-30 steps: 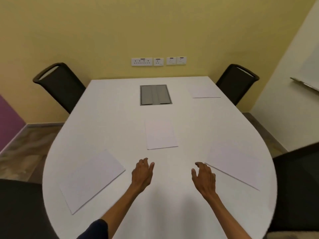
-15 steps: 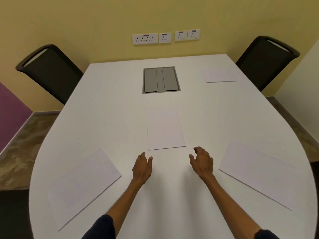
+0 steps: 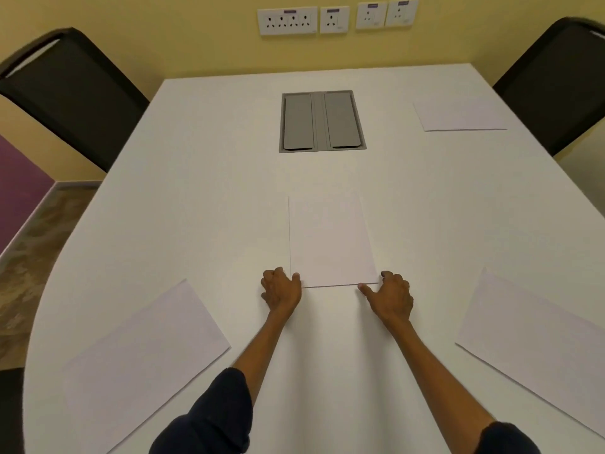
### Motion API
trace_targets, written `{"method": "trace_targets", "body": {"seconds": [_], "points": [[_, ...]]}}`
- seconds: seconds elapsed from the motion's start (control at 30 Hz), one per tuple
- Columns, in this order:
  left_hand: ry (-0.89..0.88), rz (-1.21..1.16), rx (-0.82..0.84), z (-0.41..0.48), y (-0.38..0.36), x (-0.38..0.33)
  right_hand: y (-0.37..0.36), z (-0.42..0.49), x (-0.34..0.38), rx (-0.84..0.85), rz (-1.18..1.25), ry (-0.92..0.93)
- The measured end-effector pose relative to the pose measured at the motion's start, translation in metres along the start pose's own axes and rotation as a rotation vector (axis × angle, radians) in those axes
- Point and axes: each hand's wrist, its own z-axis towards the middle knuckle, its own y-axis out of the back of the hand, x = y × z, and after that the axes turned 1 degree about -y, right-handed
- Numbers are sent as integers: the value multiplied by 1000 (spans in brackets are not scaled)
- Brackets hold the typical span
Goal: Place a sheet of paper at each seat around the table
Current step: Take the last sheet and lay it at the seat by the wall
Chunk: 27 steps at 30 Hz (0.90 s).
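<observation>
The left hand [image 3: 282,290] is resting at the near left corner of the centre sheet [image 3: 330,240], fingers curled, thumb touching the paper's edge; the right hand [image 3: 391,296] is mirroring it at the near right corner, thumb tip on the near edge. Neither grip is closing around the paper yet: both are loosely open, touching it but not lifting it, and the sheet is lying flat on the table [image 3: 203,198].

Three sheets appear already placed: the near left sheet [image 3: 144,358], the near right sheet [image 3: 537,348] and the far right sheet [image 3: 458,114] by the far right chair [image 3: 556,80]. The table in front of the far left chair [image 3: 68,93] is showing no paper, so that seat is probably left, and the centre sheet is likely meant for it.
</observation>
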Motion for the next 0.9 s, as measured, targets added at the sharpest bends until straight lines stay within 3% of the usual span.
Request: {"method": "trace_targets", "body": {"seconds": [0.13,0.43,0.7,0.9], "points": [[10,0,-24,13,-7,-7,-13,5,16,-38,-41,4],[69,-188,-154,23,-10,-4,-22,14,21,-120,286,-142],[168,-626,-93,16,6,2,-4,8,16,-55,809,-373],[116,-813,-23,-19,28,6,24,-31,8,50,1081,-333]]}}
